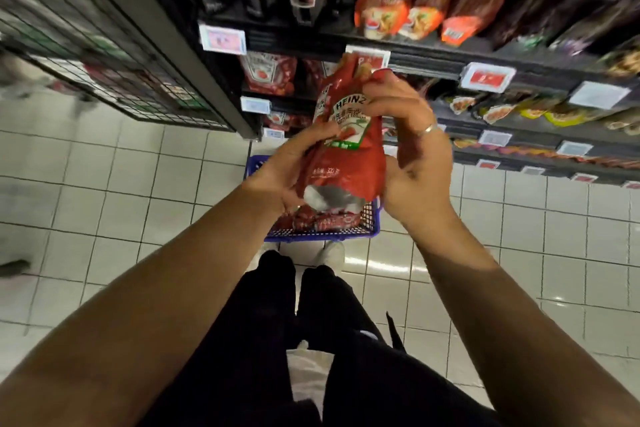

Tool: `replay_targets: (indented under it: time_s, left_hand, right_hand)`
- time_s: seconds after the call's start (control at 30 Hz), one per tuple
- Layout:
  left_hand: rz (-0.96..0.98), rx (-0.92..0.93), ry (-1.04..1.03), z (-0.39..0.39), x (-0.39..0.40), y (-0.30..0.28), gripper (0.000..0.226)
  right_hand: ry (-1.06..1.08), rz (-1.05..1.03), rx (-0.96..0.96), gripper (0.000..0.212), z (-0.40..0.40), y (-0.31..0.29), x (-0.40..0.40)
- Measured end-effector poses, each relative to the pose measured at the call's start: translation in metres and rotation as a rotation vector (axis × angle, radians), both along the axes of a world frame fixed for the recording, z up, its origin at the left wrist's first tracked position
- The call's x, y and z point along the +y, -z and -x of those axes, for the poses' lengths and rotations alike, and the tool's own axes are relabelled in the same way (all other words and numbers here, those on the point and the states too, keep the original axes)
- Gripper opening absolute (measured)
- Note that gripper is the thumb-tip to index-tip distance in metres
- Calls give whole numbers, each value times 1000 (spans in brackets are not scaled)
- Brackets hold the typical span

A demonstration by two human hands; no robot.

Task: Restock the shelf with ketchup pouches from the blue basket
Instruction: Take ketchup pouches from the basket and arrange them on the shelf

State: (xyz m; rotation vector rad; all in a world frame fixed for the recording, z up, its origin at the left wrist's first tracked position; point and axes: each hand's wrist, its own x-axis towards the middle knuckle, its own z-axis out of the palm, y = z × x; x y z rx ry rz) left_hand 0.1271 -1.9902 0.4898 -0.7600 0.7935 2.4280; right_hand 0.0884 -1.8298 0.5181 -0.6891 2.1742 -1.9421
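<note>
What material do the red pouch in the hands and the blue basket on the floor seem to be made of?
Ketchup pouch: likely flexible plastic film, glossy; it creases under both hands, and a silvery patch near its bottom hints at a foil layer.
Blue basket: probably moulded plastic, uniform blue with a lattice wall; blur leaves the finish open.
Floor tiles: likely glazed ceramic, reflecting light.
</note>
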Motion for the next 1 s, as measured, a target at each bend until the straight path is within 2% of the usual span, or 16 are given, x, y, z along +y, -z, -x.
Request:
replay_targets:
  time_s: [0.03, 0.1, 0.13, 0.17, 0.2, 0.27, 0.33, 0.47, 0.57, 0.7, 0.83, 1.0]
  left_hand:
    - [-58, 51, -5, 2, 3, -18, 30]
    - [-142, 157, -34, 9, 9, -52, 51]
    - [-98, 209, -41, 14, 10, -64, 60]
    - [23, 255, -52, 20, 10, -73, 64]
    - [160, 293, -71, 24, 9, -81, 63]
    - [365, 345, -95, 34, 4, -98, 57]
    - [442, 390, -89, 43, -6, -115, 51]
    - [473, 400, -104, 52, -28, -149, 43]
    - [540, 437, -145, 56, -46, -175, 36]
    - [620, 561, -140, 63, -73, -208, 37]
    - [687, 700, -117, 72, -107, -237, 40]
    - [784, 835, -78, 93, -160, -275, 43]
  right_hand:
    - [125, 122, -88, 50, 4, -13, 1]
    - [303, 393, -500, 43, 13, -47, 4]
    - [268, 443, -725, 41, 15, -58, 7]
    - [139, 432, -878, 39, 16, -72, 9]
    - [-18, 366, -932, 36, 16, -83, 11]
    - [-182, 245, -914, 30, 18, -102, 10]
    - [-147, 240, -899, 40, 26, -118, 7]
    - [-110, 270, -827, 48, 40, -142, 8]
    - [-116, 245, -665, 42, 52, -158, 7]
    - [-136, 220, -474, 48, 66, -183, -4]
    - [-122, 232, -366, 64, 77, -212, -29]
    - [-65, 225, -276, 61, 89, -253, -70]
